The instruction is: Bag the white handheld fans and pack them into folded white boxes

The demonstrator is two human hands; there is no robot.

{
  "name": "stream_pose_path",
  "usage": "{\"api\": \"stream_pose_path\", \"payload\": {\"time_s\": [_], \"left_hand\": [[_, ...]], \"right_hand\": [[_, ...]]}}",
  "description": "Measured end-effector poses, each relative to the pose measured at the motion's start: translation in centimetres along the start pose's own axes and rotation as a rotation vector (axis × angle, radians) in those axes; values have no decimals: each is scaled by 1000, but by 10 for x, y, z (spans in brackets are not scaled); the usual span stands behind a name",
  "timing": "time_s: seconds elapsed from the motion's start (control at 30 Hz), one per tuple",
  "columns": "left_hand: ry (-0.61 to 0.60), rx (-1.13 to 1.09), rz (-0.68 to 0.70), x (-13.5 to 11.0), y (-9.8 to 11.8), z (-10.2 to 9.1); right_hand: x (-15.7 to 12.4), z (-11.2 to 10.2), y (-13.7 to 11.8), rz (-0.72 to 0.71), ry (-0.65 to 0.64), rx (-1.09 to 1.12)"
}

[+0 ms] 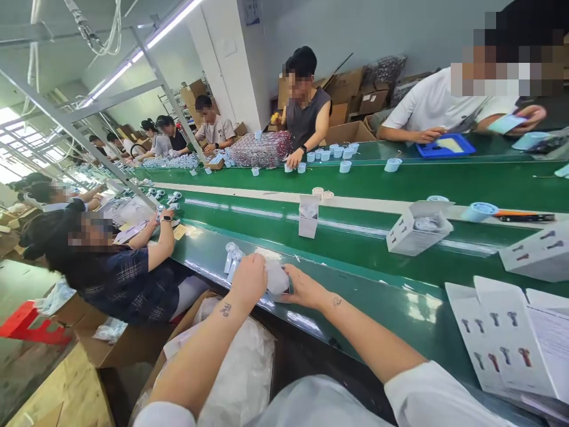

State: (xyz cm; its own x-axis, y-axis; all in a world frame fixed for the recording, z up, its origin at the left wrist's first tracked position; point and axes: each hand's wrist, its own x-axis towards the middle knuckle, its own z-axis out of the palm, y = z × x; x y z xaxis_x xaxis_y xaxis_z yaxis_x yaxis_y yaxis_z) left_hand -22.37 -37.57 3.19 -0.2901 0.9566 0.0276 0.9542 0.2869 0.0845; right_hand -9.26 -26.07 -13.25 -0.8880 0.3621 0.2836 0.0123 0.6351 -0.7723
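A white, translucent plastic bag (278, 279) is held between my two hands above the near edge of the bench; what it contains cannot be made out. My left hand (249, 277) is closed at the bag's left side, its fingers curled in a pinch. On the other side my right hand (306, 287) grips the bag between thumb and fingers. Just beyond my left hand, pale blue handheld fans (232, 258) lie on the bench. Below my forearms stands a carton with a heap of clear plastic bags (246, 362).
An open white box (308, 216) and another filled box (418, 228) stand on the green conveyor (355, 237). Flattened printed boxes (498, 338) are stacked at right. A co-worker (124, 267) sits at left; others work across the line among pale blue parts (345, 166).
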Motion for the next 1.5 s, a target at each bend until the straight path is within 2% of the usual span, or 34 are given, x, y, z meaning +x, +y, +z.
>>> {"api": "stream_pose_path", "payload": {"time_s": [0.1,0.27,0.37,0.47,0.53,0.67,0.77,0.83,0.9,0.97,1.07,1.17,1.27,1.37,1.5], "left_hand": [[128,47,-58,-5,5,19],[180,71,-137,-7,0,31],[205,69,-31,-15,-7,32],[147,121,147,-26,-10,27],[87,183,129,-29,-6,20],[-41,293,30,-23,28,10],[-168,378,125,-12,59,10],[-220,407,177,-1,66,6],[-260,379,205,11,59,-5],[-294,335,220,20,43,-19],[-352,322,181,27,27,-29],[-372,320,126,26,34,-13],[-380,287,169,22,42,11],[-410,252,193,22,25,22],[-398,282,64,23,-5,27]], "right_hand": [[0,-6,-8,52,-17,52],[3,-13,-16,120,-56,28],[4,-15,-13,133,-64,-3],[2,-15,-10,137,-67,-1],[1,-14,-9,141,-56,8],[5,-6,-7,120,-26,35],[9,-1,-3,85,-12,57],[11,0,0,70,5,67],[13,-1,1,64,25,70],[13,-1,0,66,35,72],[15,1,-2,58,21,87],[19,4,0,37,17,107],[22,2,8,56,34,117],[19,-3,13,75,43,129],[16,-2,7,44,19,145]]}}
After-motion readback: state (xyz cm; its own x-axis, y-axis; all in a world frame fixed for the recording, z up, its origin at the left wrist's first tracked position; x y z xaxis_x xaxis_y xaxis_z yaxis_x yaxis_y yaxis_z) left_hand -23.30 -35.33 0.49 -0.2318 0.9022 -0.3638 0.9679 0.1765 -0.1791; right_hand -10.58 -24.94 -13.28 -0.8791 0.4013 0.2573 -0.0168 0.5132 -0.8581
